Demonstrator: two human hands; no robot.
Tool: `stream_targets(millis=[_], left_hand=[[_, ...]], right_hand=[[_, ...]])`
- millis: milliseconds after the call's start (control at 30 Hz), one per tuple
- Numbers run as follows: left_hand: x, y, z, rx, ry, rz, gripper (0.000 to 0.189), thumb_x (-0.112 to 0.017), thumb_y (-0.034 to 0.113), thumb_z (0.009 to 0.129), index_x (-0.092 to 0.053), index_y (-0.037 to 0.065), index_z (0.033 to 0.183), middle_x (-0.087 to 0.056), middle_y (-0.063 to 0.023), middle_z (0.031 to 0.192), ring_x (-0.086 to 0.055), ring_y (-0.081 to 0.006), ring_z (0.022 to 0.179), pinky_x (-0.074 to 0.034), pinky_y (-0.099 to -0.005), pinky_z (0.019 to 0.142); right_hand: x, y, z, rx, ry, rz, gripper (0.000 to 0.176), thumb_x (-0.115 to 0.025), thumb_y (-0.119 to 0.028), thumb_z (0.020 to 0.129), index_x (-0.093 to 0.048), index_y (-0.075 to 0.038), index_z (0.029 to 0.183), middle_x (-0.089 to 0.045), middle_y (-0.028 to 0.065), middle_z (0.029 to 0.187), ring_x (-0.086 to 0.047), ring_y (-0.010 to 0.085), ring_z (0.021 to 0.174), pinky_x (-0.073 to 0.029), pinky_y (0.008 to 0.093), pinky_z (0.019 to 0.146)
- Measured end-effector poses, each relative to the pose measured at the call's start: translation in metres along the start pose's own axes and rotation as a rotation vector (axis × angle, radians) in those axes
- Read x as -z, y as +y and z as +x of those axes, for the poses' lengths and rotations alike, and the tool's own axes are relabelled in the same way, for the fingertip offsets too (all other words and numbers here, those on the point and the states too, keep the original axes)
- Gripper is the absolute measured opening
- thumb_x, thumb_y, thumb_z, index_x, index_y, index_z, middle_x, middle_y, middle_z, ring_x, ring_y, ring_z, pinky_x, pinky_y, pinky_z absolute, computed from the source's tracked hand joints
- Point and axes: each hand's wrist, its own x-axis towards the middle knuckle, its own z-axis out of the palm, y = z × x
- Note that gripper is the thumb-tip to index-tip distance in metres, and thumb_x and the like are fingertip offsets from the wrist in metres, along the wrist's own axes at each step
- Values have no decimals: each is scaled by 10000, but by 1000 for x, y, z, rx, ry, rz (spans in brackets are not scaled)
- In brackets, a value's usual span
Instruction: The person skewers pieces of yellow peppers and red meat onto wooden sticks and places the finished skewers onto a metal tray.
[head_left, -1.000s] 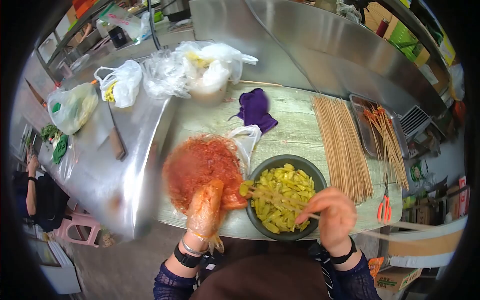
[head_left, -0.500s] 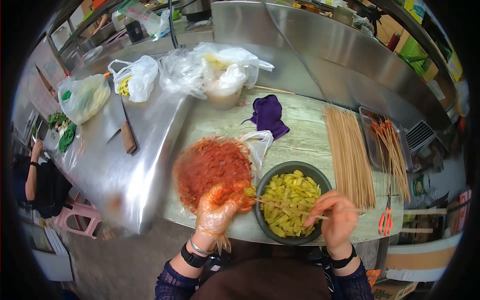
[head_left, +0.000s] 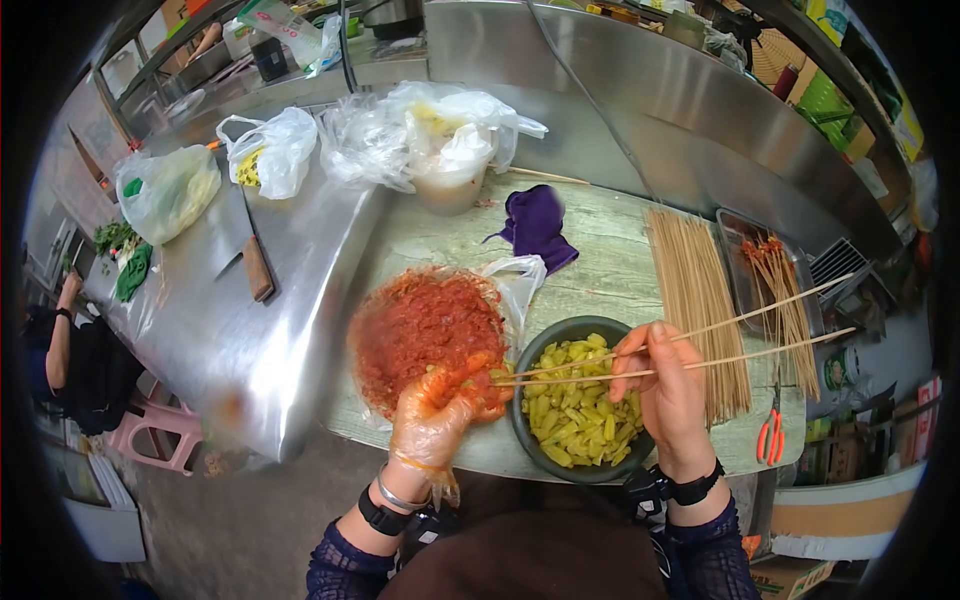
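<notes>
My left hand, in a clear plastic glove smeared red, is closed at the near edge of a plastic-lined heap of red marinated meat. Its fingers pinch a small red-coated piece at the skewer tips; exactly what the piece is stays partly hidden. My bare right hand grips two bamboo skewers that fan apart towards the right. Beneath them stands a dark green bowl of cut pickled green peppers.
Many bare skewers lie to the right, beside a metal tray with loaded skewers. Orange-handled scissors lie at the front edge. Behind are a purple cloth and a tub. A knife rests left; another person works there.
My right hand has turned upward and spread the skewers, whose back ends now point right. My left hand stays almost in place at the skewer tips.
</notes>
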Motion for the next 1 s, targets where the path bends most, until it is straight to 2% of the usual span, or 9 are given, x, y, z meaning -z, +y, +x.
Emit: stream_targets(millis=[67, 267, 367, 467, 567, 667, 733, 867, 1000], left_hand=[[3, -1, 2, 42, -21, -11, 400, -526, 32, 883, -449, -93, 1256, -603, -219, 1078, -636, -317, 932, -565, -356, 747], [7, 7, 1, 194, -73, -541, 326, -502, 129, 921, -499, -96, 1157, -559, -237, 1146, -623, -371, 930, -576, -392, 718], [9, 9, 2, 256, -19, -544, 287, -486, 136, 937, -515, -90, 1113, -533, -242, 1190, -624, -386, 916, -578, -395, 696], [6, 14, 0, 277, -8, -418, 315, -471, 141, 951, -498, -98, 1155, -564, -233, 1143, -641, -343, 891, -579, -355, 674], [9, 16, 0, 332, -96, -291, 370, -509, 137, 943, -467, -104, 1221, -595, -203, 1118, -638, -268, 943, -560, -291, 748], [14, 13, -1, 334, -108, -308, 372, -496, 140, 951, -466, -107, 1228, -616, -190, 1077, -642, -235, 930, -554, -272, 748], [14, 14, -2, 335, -82, -374, 365, -494, 134, 951, -467, -103, 1227, -605, -195, 1098, -638, -245, 941, -555, -278, 756], [11, 17, 2, 223, 2, -486, 340, -480, 133, 952, -479, -93, 1205, -608, -218, 1061, -653, -261, 904, -586, -314, 718], [12, 7, 8, 129, 98, -580, 334, -495, 154, 950, -487, -65, 1201, -577, -224, 1117, -632, -287, 961, -588, -331, 738]], right_hand=[[-3, -7, -1, 10, -13, -55, 362, -390, -305, 996, -544, -1, 874, -589, 91, 736, -602, 149, 584, -502, 246, 574], [-8, -16, -1, 56, -96, -131, 342, -418, -268, 992, -560, 26, 891, -587, 83, 761, -609, 144, 616, -498, 235, 593], [-8, -20, 3, 58, -145, -159, 331, -424, -248, 990, -564, 35, 890, -586, 83, 765, -615, 144, 629, -498, 232, 596], [-10, -25, 7, 57, -196, -185, 320, -428, -230, 988, -566, 42, 892, -585, 86, 777, -619, 144, 637, -499, 229, 598], [-11, -29, 11, 61, -246, -215, 309, -431, -213, 986, -564, 50, 892, -584, 93, 792, -619, 142, 643, -499, 227, 600], [-12, -31, 12, 91, -276, -255, 300, -430, -195, 983, -563, 54, 882, -582, 105, 800, -620, 146, 647, -499, 228, 601], [-14, -34, 11, 95, -279, -272, 303, -423, -185, 982, -566, 54, 861, -578, 115, 799, -621, 155, 650, -500, 232, 601], [-15, -33, -9, 204, -120, -153, 367, -406, -233, 982, -581, 37, 807, -571, 128, 790, -627, 189, 648, -501, 270, 604], [-16, -14, -34, 337, -71, -336, 392, -413, -288, 976, -599, 19, 821, -605, 146, 806, -625, 196, 651, -484, 287, 627]])
